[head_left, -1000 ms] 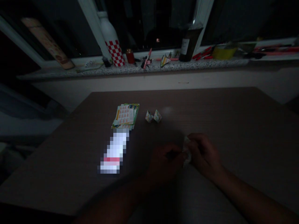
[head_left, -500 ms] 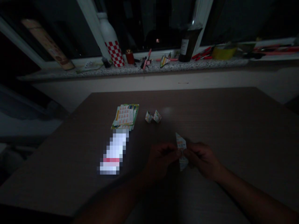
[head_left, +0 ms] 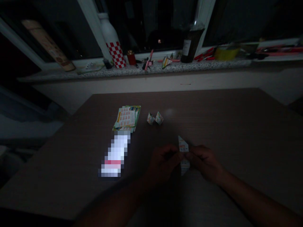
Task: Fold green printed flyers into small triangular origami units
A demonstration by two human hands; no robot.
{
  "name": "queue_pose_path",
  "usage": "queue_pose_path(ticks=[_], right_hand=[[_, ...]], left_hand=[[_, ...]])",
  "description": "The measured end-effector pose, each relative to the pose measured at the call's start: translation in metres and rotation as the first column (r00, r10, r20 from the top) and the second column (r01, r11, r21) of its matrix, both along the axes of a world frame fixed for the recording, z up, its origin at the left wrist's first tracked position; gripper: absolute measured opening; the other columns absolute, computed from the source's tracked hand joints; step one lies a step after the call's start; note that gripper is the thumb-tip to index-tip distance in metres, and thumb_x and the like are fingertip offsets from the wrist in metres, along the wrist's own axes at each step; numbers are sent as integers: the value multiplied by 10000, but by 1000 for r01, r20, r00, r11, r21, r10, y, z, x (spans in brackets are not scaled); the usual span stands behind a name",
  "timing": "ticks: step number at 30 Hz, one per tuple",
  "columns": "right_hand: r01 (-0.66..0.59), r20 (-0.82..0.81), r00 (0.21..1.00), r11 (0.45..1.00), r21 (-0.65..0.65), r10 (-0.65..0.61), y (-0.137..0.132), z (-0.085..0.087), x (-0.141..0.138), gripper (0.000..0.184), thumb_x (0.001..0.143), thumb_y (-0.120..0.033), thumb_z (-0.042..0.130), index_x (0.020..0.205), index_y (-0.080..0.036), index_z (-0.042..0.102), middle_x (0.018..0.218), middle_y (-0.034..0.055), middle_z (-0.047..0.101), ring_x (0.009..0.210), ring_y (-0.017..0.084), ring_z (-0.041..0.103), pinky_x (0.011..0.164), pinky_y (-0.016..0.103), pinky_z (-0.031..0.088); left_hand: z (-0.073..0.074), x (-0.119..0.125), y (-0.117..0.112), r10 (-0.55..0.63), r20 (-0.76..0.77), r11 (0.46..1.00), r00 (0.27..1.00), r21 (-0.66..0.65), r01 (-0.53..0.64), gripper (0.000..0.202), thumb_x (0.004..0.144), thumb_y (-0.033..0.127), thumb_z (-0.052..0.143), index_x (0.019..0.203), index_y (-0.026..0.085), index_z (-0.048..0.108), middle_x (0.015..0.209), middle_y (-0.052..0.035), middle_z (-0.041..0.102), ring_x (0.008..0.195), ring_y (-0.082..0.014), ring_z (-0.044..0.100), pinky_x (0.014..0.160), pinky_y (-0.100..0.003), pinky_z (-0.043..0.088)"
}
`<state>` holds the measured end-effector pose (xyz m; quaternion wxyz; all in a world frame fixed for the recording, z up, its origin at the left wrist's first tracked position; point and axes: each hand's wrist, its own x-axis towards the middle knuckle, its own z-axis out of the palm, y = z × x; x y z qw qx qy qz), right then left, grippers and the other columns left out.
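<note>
My left hand [head_left: 163, 161] and right hand [head_left: 206, 162] pinch the folded paper [head_left: 183, 146] between them over the table [head_left: 236, 126]; it should be light, crisp, easily creased, best gripped gently mid-edge

there are two hands [head_left: 208, 162], one folded paper [head_left: 183, 146], two paper peaks [head_left: 159, 118] (and one checkered bottle [head_left: 114, 41]).

Folded paper [head_left: 183, 145] sat between left hand [head_left: 165, 160] and right hand [head_left: 205, 162], over table [head_left: 236, 119]. Phone [head_left: 115, 154] lay on table, left of grip. Paper stack [head_left: 126, 118] lay beyond phone, left of grip and farther off. Two paper pieces [head_left: 159, 118] stood side by side beyond grip, slightly left, right of stack. Windowsill [head_left: 132, 72] ran behind table, well beyond grip; on it, bottle [head_left: 115, 47] stood leftward, jar [head_left: 131, 58] just right of bottle.
</note>
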<state>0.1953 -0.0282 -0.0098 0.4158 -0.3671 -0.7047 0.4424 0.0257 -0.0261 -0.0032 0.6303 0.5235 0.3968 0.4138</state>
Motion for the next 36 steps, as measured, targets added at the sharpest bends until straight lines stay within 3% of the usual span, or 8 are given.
queue_pose_path(ticks=[17,20,23,25,27,30,33,36], right_hand=[[31,-95,994,982,-187,-50,-1,-7,0,445,917,-461,430,595,-164,506,486,-32,444,437,83,400,413,203,330],[33,-78,996,985,-171,-47,-1,-6,0,453,926,-451,422,583,-164,493,492,-36,424,436,80,396,415,201,325],[52,-55,997,995,-80,-57,0,-2,3,404,934,-424,413,652,-166,546,545,-19,491,482,104,482,448,213,394],[115,-11,993,992,53,-114,2,2,6,261,928,-355,446,834,-176,610,699,19,607,630,144,591,569,249,487],[194,34,977,950,244,-209,4,5,9,174,884,-270,532,1029,-201,598,901,61,650,826,183,632,723,310,523],[180,117,956,855,486,-268,7,7,13,308,811,-180,625,1113,-222,587,1094,107,618,1025,233,600,839,391,511],[60,153,970,794,605,-190,10,7,14,263,807,-139,632,1052,-235,630,1058,90,645,1002,233,612,815,406,520],[18,143,979,765,644,-143,12,7,16,266,793,-102,645,1027,-228,638,928,63,677,904,216,626,786,409,518]], left_hand=[[2,2,2,-92,77,988,993,-115,101,251,695,343,685,618,138,564,569,30,493,531,-76,419,531,-209,332],[3,3,3,-85,82,986,993,-138,95,229,688,319,682,618,139,558,572,29,497,535,-78,427,529,-206,334],[3,2,6,-53,124,973,991,-216,79,220,658,313,688,620,144,552,580,25,512,538,-84,449,527,-205,351],[2,1,9,-28,167,956,986,-283,76,223,637,322,684,614,154,539,548,34,492,496,-80,432,494,-203,345],[1,-1,13,-41,208,936,977,-335,111,223,633,343,669,617,172,528,519,40,472,449,-85,417,456,-213,343],[-1,-6,16,-161,238,916,958,-326,235,230,680,397,633,639,193,535,519,29,481,434,-110,451,454,-245,370],[-1,-11,19,-283,138,929,949,-209,307,276,726,430,631,631,182,558,540,9,503,470,-124,499,489,-253,390],[4,-18,24,-320,41,931,946,-171,323,294,779,418,585,638,160,582,567,-7,543,501,-126,514,520,-249,400]])
